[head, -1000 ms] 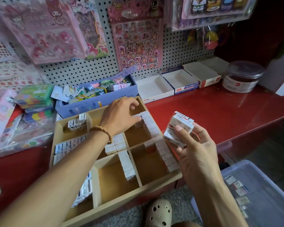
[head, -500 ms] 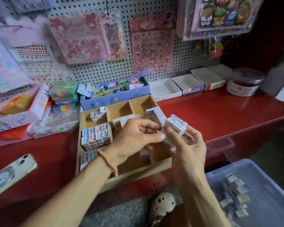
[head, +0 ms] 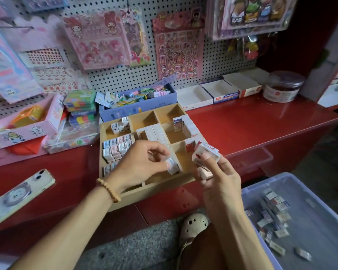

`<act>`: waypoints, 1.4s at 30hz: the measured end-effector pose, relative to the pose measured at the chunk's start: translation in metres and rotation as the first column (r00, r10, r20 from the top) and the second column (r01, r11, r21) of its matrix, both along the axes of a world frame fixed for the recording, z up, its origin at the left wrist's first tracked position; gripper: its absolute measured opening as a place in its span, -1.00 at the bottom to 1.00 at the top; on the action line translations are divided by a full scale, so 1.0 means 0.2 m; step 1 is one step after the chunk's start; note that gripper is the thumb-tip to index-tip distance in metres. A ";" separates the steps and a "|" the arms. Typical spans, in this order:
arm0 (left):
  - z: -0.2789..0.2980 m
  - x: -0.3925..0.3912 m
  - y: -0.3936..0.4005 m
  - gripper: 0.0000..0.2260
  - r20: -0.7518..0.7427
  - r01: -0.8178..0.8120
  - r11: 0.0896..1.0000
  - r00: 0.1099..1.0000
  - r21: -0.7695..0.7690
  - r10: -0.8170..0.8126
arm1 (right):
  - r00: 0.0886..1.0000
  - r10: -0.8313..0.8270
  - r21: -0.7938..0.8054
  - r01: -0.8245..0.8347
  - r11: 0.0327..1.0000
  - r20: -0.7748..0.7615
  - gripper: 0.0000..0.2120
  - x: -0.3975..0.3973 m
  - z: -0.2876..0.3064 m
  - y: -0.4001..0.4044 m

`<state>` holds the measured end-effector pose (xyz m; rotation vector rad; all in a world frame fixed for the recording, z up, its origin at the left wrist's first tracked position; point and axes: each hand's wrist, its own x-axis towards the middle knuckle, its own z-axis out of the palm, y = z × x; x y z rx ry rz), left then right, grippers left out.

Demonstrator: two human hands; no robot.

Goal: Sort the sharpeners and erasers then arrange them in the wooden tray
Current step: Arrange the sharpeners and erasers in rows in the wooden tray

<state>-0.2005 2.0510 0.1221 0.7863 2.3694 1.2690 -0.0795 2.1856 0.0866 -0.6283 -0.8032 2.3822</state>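
Mid-sort here: my left hand (head: 142,162) pinches one eraser (head: 172,166) over the wooden tray (head: 150,189), right hand (head: 219,172) grasping a stack (head: 205,154) at 3 o'clock, next it needs slotting into a row.

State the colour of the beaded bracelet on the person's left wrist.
Light tan, like pale wood: the beaded bracelet shows best in the head view, the only one.

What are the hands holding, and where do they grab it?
The left hand pinches one small eraser by its top end. The right hand grips a stack of erasers from below, thumb on its front.
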 end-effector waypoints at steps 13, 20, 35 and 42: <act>-0.12 0.01 0.09 -0.89 -0.268 -0.030 0.980 0.963 -0.198 -0.025 | 0.973 0.232 -0.120 -0.232 0.965 -0.019 -0.61 0.07 -0.02 0.04; -0.10 0.01 0.08 -0.96 -0.269 -0.105 0.993 0.959 -0.060 0.085 | 0.967 0.253 -0.110 -0.255 0.961 -0.026 -0.68 0.05 -0.03 0.03; 0.05 0.00 0.24 -0.88 0.210 -0.104 0.949 0.977 0.298 0.041 | 0.991 0.121 -0.058 -0.124 0.991 -0.057 -0.64 0.06 -0.05 0.06; 0.03 -0.13 0.39 -0.87 -0.300 -0.038 0.989 0.954 -0.140 -0.006 | 0.999 0.043 -0.004 -0.043 0.999 0.015 -0.67 0.10 -0.07 0.10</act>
